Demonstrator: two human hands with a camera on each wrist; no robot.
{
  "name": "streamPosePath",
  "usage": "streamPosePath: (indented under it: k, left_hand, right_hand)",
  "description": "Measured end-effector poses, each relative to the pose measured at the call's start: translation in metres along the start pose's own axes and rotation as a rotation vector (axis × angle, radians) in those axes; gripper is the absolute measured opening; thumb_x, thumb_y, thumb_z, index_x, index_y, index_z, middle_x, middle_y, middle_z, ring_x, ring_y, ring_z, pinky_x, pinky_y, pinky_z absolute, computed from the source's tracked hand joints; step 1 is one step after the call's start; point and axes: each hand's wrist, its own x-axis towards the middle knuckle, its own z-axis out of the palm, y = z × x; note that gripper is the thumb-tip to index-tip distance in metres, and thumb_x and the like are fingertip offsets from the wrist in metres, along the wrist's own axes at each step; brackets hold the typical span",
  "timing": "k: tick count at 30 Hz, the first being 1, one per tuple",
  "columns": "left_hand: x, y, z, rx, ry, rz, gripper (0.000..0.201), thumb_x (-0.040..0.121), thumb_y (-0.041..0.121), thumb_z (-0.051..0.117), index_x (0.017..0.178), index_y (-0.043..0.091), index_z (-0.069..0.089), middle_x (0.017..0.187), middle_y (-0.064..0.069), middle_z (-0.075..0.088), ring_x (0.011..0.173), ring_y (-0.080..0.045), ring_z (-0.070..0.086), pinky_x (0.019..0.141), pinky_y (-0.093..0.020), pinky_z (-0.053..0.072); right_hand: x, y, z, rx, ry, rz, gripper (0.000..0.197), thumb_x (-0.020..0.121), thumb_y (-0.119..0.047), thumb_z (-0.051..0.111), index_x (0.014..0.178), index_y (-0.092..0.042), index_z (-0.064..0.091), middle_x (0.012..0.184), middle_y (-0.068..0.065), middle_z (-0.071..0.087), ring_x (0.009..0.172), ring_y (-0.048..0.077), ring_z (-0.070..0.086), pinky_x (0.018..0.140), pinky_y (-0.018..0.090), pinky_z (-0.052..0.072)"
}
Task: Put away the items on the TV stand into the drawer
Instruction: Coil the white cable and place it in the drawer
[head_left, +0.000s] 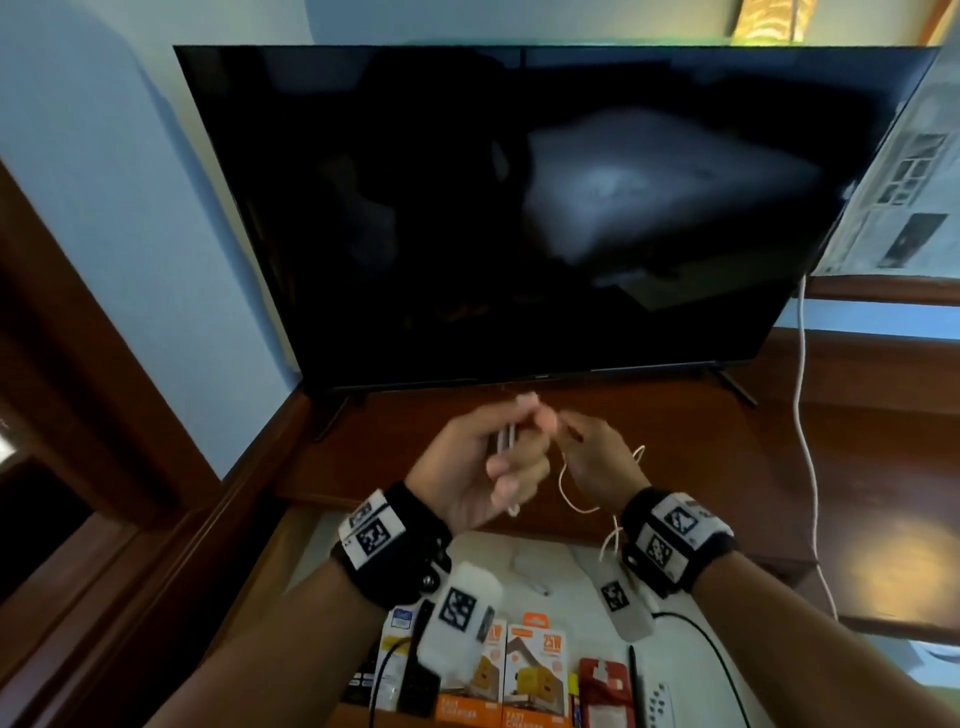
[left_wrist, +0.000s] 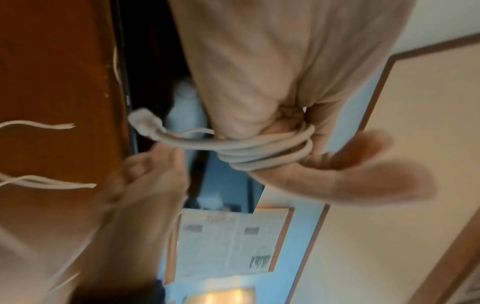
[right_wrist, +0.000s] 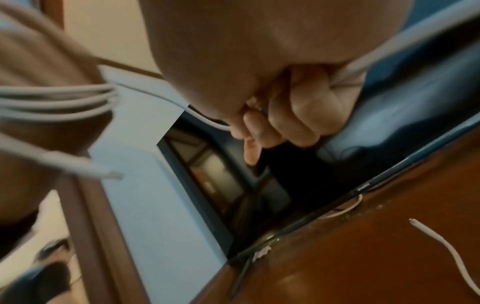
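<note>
- Head view: my left hand (head_left: 485, 467) and right hand (head_left: 597, 457) are raised together over the TV stand (head_left: 649, 441), in front of the television (head_left: 519, 208). The white cable (head_left: 574, 499) runs between them, its slack dangling below my right wrist.
- Head view: the drawer (head_left: 691, 623) stands open beneath my forearms, already holding orange charger boxes (head_left: 535, 670), a red pouch (head_left: 602, 686) and a white remote (head_left: 657, 701). A second white cord (head_left: 805, 467) hangs beside the television; whether it belongs to the tidy-up I cannot tell.
- Left wrist view: my left hand (left_wrist: 285, 102) has fingers curled through several stacked loops of the cable (left_wrist: 262, 154); a connector end pokes out beside them. This bundle is barely visible from the head.
- Right wrist view: my right hand (right_wrist: 272, 92) is closed round the feeding strand of the cable (right_wrist: 348, 74), which passes through the fist and on to the loops at the left edge. A loose tail lies on the stand top, unseen elsewhere.
- Step in hand, as I judge it: coiling. Keep light tension, lay each turn flat against the last, tuck the end before lowering the bundle into the drawer.
</note>
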Motion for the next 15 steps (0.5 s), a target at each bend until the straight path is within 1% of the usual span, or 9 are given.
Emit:
streamPosePath:
  k: [2, 4, 5, 7, 9, 11, 13, 14, 15]
  left_hand:
    - [0.003, 0.015, 0.003, 0.059, 0.124, 0.142, 0.037, 0.105, 0.026, 0.041, 0.108, -0.002, 0.066, 0.055, -0.003, 0.054, 0.048, -0.015, 0.06, 0.044, -0.023, 0.05]
    - [0.01, 0.024, -0.003, 0.167, 0.2, 0.185, 0.042, 0.103, 0.028, 0.039, 0.121, -0.002, 0.062, 0.076, -0.01, 0.071, 0.072, -0.023, 0.073, 0.06, -0.029, 0.06]
    - [0.015, 0.026, -0.008, 0.204, 0.22, 0.173, 0.043, 0.105, 0.027, 0.038, 0.125, -0.003, 0.061, 0.089, -0.016, 0.075, 0.086, -0.028, 0.076, 0.07, -0.036, 0.063]
    - [0.024, 0.026, -0.021, 0.288, 0.251, 0.143, 0.044, 0.11, 0.024, 0.034, 0.131, -0.007, 0.057, 0.11, -0.027, 0.072, 0.108, -0.042, 0.071, 0.09, -0.052, 0.06]
    - [0.029, 0.022, -0.031, 0.465, 0.276, 0.121, 0.044, 0.112, 0.022, 0.034, 0.136, -0.009, 0.052, 0.118, -0.033, 0.067, 0.117, -0.048, 0.065, 0.101, -0.059, 0.053]
    - [0.033, 0.015, -0.032, 0.715, 0.279, 0.082, 0.041, 0.112, 0.022, 0.036, 0.134, -0.008, 0.053, 0.118, -0.031, 0.069, 0.115, -0.044, 0.068, 0.101, -0.057, 0.054]
    - [0.036, 0.008, -0.03, 0.976, 0.271, 0.037, 0.038, 0.112, 0.024, 0.039, 0.127, -0.003, 0.06, 0.11, -0.021, 0.075, 0.105, -0.03, 0.074, 0.095, -0.047, 0.059]
    - [0.038, 0.005, -0.029, 1.082, 0.274, 0.014, 0.036, 0.111, 0.026, 0.041, 0.122, 0.0, 0.063, 0.104, -0.015, 0.076, 0.096, -0.024, 0.075, 0.088, -0.041, 0.061]
    - [0.039, 0.003, -0.03, 1.158, 0.277, -0.006, 0.034, 0.11, 0.028, 0.044, 0.115, 0.001, 0.065, 0.095, -0.012, 0.075, 0.083, -0.023, 0.074, 0.076, -0.038, 0.061]
  right_hand:
    - [-0.016, -0.001, 0.006, -0.07, -0.134, -0.016, 0.028, 0.106, -0.034, 0.045, 0.086, -0.034, 0.065, 0.084, -0.009, 0.068, 0.077, 0.015, 0.063, 0.077, 0.042, 0.051]
    - [-0.031, -0.009, 0.011, -0.118, -0.227, -0.049, 0.024, 0.105, -0.032, 0.045, 0.097, -0.034, 0.068, 0.098, -0.011, 0.073, 0.09, 0.012, 0.067, 0.085, 0.04, 0.053]
    - [-0.036, -0.016, 0.011, -0.143, -0.255, -0.08, 0.024, 0.104, -0.031, 0.045, 0.101, -0.033, 0.069, 0.101, -0.013, 0.073, 0.091, 0.01, 0.067, 0.086, 0.039, 0.053]
    - [-0.042, -0.029, 0.007, -0.194, -0.274, -0.131, 0.023, 0.101, -0.032, 0.044, 0.103, -0.032, 0.068, 0.094, -0.014, 0.073, 0.081, 0.008, 0.065, 0.08, 0.037, 0.053]
    - [-0.047, -0.039, -0.001, -0.254, -0.236, -0.183, 0.022, 0.102, -0.036, 0.046, 0.097, -0.028, 0.066, 0.071, -0.013, 0.064, 0.062, 0.004, 0.055, 0.069, 0.034, 0.051]
    - [-0.051, -0.046, -0.01, -0.332, -0.187, -0.267, 0.022, 0.102, -0.039, 0.048, 0.095, -0.027, 0.065, 0.063, -0.016, 0.051, 0.058, 0.005, 0.051, 0.064, 0.032, 0.048]
    - [-0.054, -0.05, -0.018, -0.367, -0.162, -0.345, 0.018, 0.101, -0.037, 0.052, 0.104, -0.027, 0.066, 0.076, -0.021, 0.051, 0.07, 0.011, 0.058, 0.066, 0.032, 0.05]
    - [-0.053, -0.051, -0.023, -0.364, -0.14, -0.37, 0.017, 0.1, -0.036, 0.053, 0.105, -0.027, 0.067, 0.081, -0.022, 0.051, 0.07, 0.012, 0.058, 0.065, 0.032, 0.05]
    - [-0.052, -0.051, -0.027, -0.356, -0.115, -0.383, 0.016, 0.098, -0.036, 0.055, 0.1, -0.028, 0.068, 0.076, -0.02, 0.053, 0.063, 0.01, 0.054, 0.061, 0.031, 0.047]
